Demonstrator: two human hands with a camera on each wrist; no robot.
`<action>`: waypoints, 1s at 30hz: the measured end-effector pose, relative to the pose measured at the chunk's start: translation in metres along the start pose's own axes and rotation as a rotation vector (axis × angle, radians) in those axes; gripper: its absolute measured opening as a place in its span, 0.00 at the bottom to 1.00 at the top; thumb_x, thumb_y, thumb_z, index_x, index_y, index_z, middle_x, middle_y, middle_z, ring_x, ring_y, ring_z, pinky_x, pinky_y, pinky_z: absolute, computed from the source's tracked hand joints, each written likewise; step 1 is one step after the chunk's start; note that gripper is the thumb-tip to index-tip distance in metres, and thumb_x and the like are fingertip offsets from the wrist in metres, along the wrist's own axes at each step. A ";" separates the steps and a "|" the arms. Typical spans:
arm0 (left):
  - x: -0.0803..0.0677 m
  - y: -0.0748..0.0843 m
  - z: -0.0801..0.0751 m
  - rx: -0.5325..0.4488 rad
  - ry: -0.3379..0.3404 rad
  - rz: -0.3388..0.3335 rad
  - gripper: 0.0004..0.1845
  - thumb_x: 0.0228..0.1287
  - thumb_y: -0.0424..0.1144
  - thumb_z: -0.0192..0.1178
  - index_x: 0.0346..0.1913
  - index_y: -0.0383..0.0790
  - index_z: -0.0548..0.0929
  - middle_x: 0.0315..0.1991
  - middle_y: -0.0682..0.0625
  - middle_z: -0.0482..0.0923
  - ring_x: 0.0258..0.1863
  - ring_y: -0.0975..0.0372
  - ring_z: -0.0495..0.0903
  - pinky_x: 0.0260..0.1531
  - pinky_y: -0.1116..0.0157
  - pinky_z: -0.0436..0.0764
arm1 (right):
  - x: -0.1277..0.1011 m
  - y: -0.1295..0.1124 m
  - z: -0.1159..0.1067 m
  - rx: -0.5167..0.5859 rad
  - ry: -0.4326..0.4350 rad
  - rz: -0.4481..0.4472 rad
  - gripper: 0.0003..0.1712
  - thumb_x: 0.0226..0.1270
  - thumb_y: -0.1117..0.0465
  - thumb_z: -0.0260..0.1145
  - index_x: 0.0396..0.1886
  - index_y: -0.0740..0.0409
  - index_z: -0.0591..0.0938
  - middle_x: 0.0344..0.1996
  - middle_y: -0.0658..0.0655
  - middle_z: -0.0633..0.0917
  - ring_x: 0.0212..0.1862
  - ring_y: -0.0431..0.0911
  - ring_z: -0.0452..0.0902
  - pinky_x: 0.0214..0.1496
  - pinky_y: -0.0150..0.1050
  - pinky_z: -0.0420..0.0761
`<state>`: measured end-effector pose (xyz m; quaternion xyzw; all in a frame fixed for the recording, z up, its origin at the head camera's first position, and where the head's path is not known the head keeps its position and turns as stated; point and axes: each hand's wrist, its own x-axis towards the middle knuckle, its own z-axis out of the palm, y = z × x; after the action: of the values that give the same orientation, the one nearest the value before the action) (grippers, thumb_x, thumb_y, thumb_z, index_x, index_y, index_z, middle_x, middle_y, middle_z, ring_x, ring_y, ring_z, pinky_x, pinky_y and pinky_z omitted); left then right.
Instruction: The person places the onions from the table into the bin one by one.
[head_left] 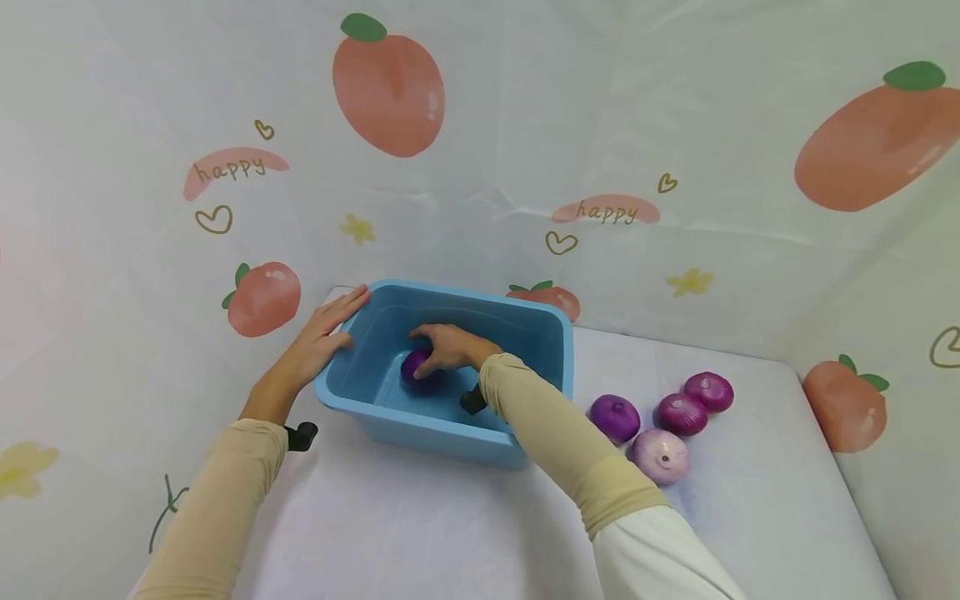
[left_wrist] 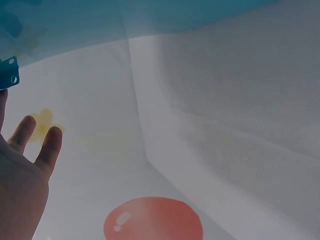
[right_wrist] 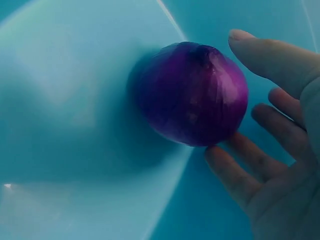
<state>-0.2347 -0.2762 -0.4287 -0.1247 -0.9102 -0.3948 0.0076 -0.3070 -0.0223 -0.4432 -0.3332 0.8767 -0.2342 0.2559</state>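
Note:
A light blue plastic tub [head_left: 442,439] stands on the white-covered table. Inside it, toward the left end, a purple onion [head_left: 410,367] lies on the bottom. My right hand [head_left: 453,346] reaches down into the tub with its fingers spread about this onion. In the right wrist view, the thumb [right_wrist: 270,57] is apart from the onion's skin, and a fingertip is right at its lower edge. My left hand [head_left: 318,342] rests at the tub's left rim, fingers extended along the outside and thumb over the edge. Part of that onion is hidden behind my right hand.
Right of the tub, several more onions lie close together: a dark purple onion [head_left: 615,418], a pale onion [head_left: 660,457] and two reddish-purple ones, the farther onion [head_left: 708,392] at the back. A printed white cloth [head_left: 465,208] hangs behind the table.

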 end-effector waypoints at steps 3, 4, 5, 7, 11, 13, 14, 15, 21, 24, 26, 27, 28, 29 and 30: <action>0.000 0.002 -0.001 -0.014 -0.003 -0.003 0.40 0.65 0.36 0.48 0.81 0.59 0.58 0.84 0.53 0.48 0.83 0.42 0.43 0.69 0.24 0.53 | -0.001 -0.002 -0.003 0.005 -0.008 0.004 0.44 0.64 0.50 0.74 0.77 0.51 0.67 0.76 0.57 0.70 0.77 0.52 0.65 0.80 0.48 0.66; 0.000 0.002 -0.002 -0.016 -0.004 -0.004 0.40 0.65 0.36 0.48 0.81 0.59 0.58 0.84 0.52 0.48 0.83 0.42 0.43 0.69 0.24 0.52 | -0.001 -0.003 -0.004 0.004 -0.015 0.003 0.44 0.64 0.50 0.73 0.77 0.51 0.67 0.76 0.57 0.70 0.77 0.51 0.65 0.80 0.48 0.66; 0.000 0.002 -0.002 -0.014 -0.003 -0.003 0.39 0.65 0.36 0.48 0.81 0.59 0.58 0.84 0.53 0.48 0.83 0.42 0.43 0.69 0.24 0.52 | -0.001 -0.004 -0.006 0.002 -0.022 0.001 0.44 0.64 0.50 0.73 0.77 0.51 0.67 0.76 0.57 0.70 0.76 0.51 0.65 0.79 0.48 0.66; 0.000 0.002 -0.003 -0.009 -0.003 -0.005 0.39 0.66 0.36 0.48 0.81 0.59 0.58 0.84 0.53 0.48 0.83 0.42 0.43 0.69 0.25 0.53 | -0.002 -0.008 -0.009 0.000 -0.037 -0.003 0.43 0.65 0.49 0.73 0.77 0.51 0.68 0.75 0.57 0.70 0.76 0.51 0.65 0.79 0.48 0.67; 0.000 0.000 -0.003 0.004 -0.005 0.000 0.39 0.66 0.37 0.47 0.80 0.60 0.59 0.84 0.55 0.48 0.82 0.42 0.44 0.68 0.25 0.55 | -0.008 -0.017 -0.018 0.007 -0.067 -0.024 0.44 0.65 0.46 0.71 0.77 0.51 0.67 0.76 0.56 0.69 0.77 0.50 0.64 0.80 0.48 0.66; 0.000 -0.001 -0.002 0.012 -0.009 0.000 0.38 0.66 0.37 0.47 0.80 0.60 0.59 0.84 0.56 0.47 0.82 0.42 0.44 0.68 0.26 0.56 | -0.013 -0.022 -0.024 0.020 -0.077 -0.043 0.44 0.65 0.44 0.70 0.78 0.50 0.67 0.77 0.54 0.69 0.78 0.49 0.63 0.80 0.48 0.65; 0.000 -0.001 -0.002 0.012 -0.010 0.001 0.38 0.66 0.37 0.46 0.80 0.60 0.59 0.84 0.56 0.47 0.82 0.42 0.44 0.68 0.26 0.56 | -0.016 -0.024 -0.027 0.029 -0.080 -0.056 0.44 0.65 0.43 0.70 0.78 0.50 0.67 0.77 0.54 0.69 0.79 0.49 0.62 0.80 0.48 0.65; 0.000 -0.001 -0.002 0.014 -0.011 0.000 0.38 0.66 0.37 0.46 0.80 0.60 0.59 0.84 0.56 0.47 0.83 0.42 0.44 0.68 0.26 0.56 | -0.019 -0.027 -0.030 0.042 -0.081 -0.069 0.45 0.65 0.42 0.70 0.78 0.49 0.67 0.77 0.54 0.69 0.78 0.49 0.63 0.80 0.48 0.65; 0.000 0.000 0.000 0.006 -0.011 -0.016 0.38 0.66 0.38 0.46 0.80 0.61 0.59 0.84 0.57 0.47 0.82 0.43 0.44 0.67 0.27 0.58 | -0.043 -0.031 -0.049 0.181 -0.042 -0.153 0.43 0.67 0.42 0.69 0.77 0.51 0.68 0.76 0.55 0.71 0.77 0.54 0.65 0.79 0.50 0.67; 0.000 0.002 -0.001 0.003 -0.013 -0.023 0.38 0.67 0.39 0.46 0.80 0.61 0.59 0.84 0.56 0.47 0.82 0.43 0.44 0.67 0.26 0.59 | -0.059 -0.028 -0.058 0.227 0.005 -0.172 0.40 0.67 0.43 0.69 0.75 0.49 0.69 0.75 0.52 0.72 0.77 0.52 0.65 0.79 0.50 0.68; -0.001 0.002 -0.002 0.001 -0.013 -0.018 0.38 0.67 0.38 0.46 0.80 0.60 0.58 0.85 0.55 0.47 0.82 0.42 0.44 0.68 0.26 0.58 | -0.070 -0.025 -0.066 0.252 0.045 -0.178 0.38 0.68 0.45 0.69 0.74 0.48 0.70 0.74 0.52 0.72 0.77 0.52 0.64 0.78 0.51 0.69; -0.001 0.002 -0.002 0.003 -0.013 -0.017 0.38 0.67 0.38 0.46 0.80 0.60 0.58 0.85 0.55 0.47 0.82 0.42 0.44 0.68 0.25 0.58 | -0.076 -0.022 -0.069 0.265 0.069 -0.182 0.37 0.68 0.45 0.69 0.74 0.47 0.71 0.74 0.52 0.73 0.77 0.53 0.64 0.77 0.51 0.69; -0.001 0.002 -0.003 0.005 -0.013 -0.015 0.37 0.67 0.38 0.46 0.80 0.60 0.58 0.85 0.55 0.47 0.82 0.41 0.44 0.68 0.25 0.58 | -0.081 -0.020 -0.073 0.278 0.094 -0.189 0.36 0.68 0.47 0.69 0.73 0.48 0.72 0.74 0.54 0.73 0.77 0.54 0.64 0.77 0.51 0.70; -0.001 0.002 -0.003 0.006 -0.011 -0.012 0.37 0.67 0.38 0.46 0.80 0.60 0.59 0.85 0.54 0.47 0.82 0.41 0.45 0.67 0.25 0.58 | -0.088 -0.018 -0.077 0.289 0.120 -0.194 0.36 0.68 0.47 0.69 0.73 0.48 0.72 0.74 0.55 0.73 0.77 0.55 0.64 0.76 0.52 0.71; -0.001 0.002 -0.003 0.005 -0.009 -0.011 0.37 0.67 0.38 0.47 0.80 0.60 0.59 0.84 0.54 0.47 0.82 0.41 0.45 0.67 0.25 0.57 | -0.094 -0.015 -0.081 0.302 0.149 -0.199 0.36 0.68 0.48 0.69 0.73 0.49 0.72 0.74 0.55 0.73 0.77 0.55 0.63 0.76 0.52 0.72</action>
<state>-0.2335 -0.2771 -0.4250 -0.1214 -0.9118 -0.3922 0.0018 -0.2883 0.0532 -0.3452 -0.3578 0.8110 -0.4110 0.2129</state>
